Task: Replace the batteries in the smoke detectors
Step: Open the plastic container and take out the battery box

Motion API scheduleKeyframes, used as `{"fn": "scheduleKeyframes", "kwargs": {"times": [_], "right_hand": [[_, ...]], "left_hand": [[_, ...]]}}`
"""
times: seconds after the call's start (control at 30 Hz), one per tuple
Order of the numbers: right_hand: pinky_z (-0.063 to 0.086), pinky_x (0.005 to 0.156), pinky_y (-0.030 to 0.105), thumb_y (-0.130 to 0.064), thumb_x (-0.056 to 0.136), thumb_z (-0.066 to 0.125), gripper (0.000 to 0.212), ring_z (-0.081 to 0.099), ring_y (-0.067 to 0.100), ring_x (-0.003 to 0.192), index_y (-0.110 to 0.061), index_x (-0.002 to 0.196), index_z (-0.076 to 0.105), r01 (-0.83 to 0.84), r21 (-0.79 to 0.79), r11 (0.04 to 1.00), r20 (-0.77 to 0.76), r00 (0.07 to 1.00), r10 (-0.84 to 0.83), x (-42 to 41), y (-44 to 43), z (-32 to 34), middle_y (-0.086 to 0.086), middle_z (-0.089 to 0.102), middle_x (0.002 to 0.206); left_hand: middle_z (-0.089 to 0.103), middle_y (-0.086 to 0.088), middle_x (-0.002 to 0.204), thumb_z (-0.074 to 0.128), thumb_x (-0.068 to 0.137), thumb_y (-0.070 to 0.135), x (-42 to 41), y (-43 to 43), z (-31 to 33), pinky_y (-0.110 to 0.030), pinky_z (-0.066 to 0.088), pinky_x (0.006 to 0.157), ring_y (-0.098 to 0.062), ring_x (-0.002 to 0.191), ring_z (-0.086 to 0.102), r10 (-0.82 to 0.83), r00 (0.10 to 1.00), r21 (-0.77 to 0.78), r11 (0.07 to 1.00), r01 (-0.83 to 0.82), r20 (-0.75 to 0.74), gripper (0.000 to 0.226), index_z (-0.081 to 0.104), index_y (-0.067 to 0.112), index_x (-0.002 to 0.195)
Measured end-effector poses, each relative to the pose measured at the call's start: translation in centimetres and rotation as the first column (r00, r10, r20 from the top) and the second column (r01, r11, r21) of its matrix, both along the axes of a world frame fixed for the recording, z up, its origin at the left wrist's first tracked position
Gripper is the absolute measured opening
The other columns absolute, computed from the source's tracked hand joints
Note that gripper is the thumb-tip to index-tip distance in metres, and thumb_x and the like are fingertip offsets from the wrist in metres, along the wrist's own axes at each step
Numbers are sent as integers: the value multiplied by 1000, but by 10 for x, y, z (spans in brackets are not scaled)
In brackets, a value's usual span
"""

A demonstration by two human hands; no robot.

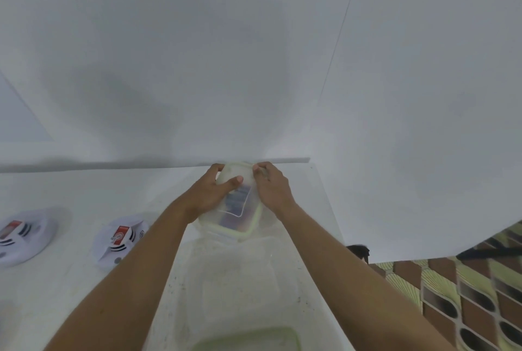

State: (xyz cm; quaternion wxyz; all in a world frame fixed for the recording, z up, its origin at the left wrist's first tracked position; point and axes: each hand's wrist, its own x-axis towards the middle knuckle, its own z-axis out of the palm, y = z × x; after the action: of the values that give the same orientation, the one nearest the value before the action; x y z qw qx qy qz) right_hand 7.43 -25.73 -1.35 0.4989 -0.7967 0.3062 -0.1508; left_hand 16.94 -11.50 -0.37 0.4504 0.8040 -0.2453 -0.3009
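I judge the job barely started: mid-frame, my left hand point(210, 195) and right hand point(272, 189) each have a grip curled round the lidded clear box point(240, 209), while the left smoke detector point(21, 234) and right smoke detector point(120, 237) lie on the worktop point(84, 189) at lower left, not yet handled.

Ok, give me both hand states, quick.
Left hand: grips the clear lidded container.
Right hand: fingers curled on the same container's far edge.
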Motion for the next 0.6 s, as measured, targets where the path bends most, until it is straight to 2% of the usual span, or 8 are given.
{"fn": "scheduleKeyframes", "kwargs": {"times": [0.13, 0.23, 0.37, 0.43, 0.5, 0.6], "right_hand": [[39, 86, 27, -31, 105, 44, 25, 56, 16, 102, -19, 116, 64, 0, 1, 1000, 6, 1000, 0, 0, -2, 0, -4, 65, 111], [38, 83, 26, -30, 105, 43, 25, 56, 16, 99, -20, 114, 64, -1, -3, 1000, -4, 1000, 1, 1, -2, 0, -5, 64, 107], [38, 83, 28, -29, 107, 39, 28, 58, 19, 101, -17, 116, 63, -4, -20, 1000, -12, 1000, 3, 1, 0, 2, -2, 65, 110], [37, 84, 28, -30, 108, 33, 33, 55, 20, 101, -15, 122, 60, 6, -19, 1000, -16, 1000, -6, -2, 2, 6, 1, 63, 111], [42, 91, 32, -35, 108, 31, 38, 56, 22, 107, -14, 131, 53, 52, 53, 997, -19, 999, -51, -4, 2, 9, 3, 59, 116], [43, 100, 34, -41, 106, 37, 41, 54, 20, 113, -15, 135, 49, 84, 111, 990, -54, 995, -78, -11, -1, 10, -2, 55, 121]], "left_hand": [[62, 5, 110, 64, 85, 56, 0, -2, 2, -38, 54, 87, -16, 96, 64, 19, 998, -40, 999, -21, -53, 52, 42, 34, 126], [59, 4, 105, 72, 76, 60, 3, -1, 4, -37, 52, 85, -15, 95, 60, 123, 988, -15, 992, -122, 98, 55, 46, 37, 119], [54, 1, 126, 73, 76, 60, 5, 0, 2, -34, 44, 93, -17, 117, 50, 102, 979, -10, 995, -102, 174, 64, 47, 40, 131], [52, -1, 132, 72, 76, 60, 6, 0, 3, -33, 42, 94, -17, 120, 48, 106, 979, 7, 994, -109, 173, 70, 46, 35, 136], [53, -3, 130, 72, 76, 60, 4, 0, 4, -33, 44, 92, -18, 114, 50, 172, 972, -7, 985, -173, 161, 70, 47, 29, 134], [52, -7, 128, 70, 81, 56, -2, 4, 5, -35, 48, 84, -24, 107, 54, 376, 922, -26, 926, -376, 92, 68, 43, 19, 132]]}}
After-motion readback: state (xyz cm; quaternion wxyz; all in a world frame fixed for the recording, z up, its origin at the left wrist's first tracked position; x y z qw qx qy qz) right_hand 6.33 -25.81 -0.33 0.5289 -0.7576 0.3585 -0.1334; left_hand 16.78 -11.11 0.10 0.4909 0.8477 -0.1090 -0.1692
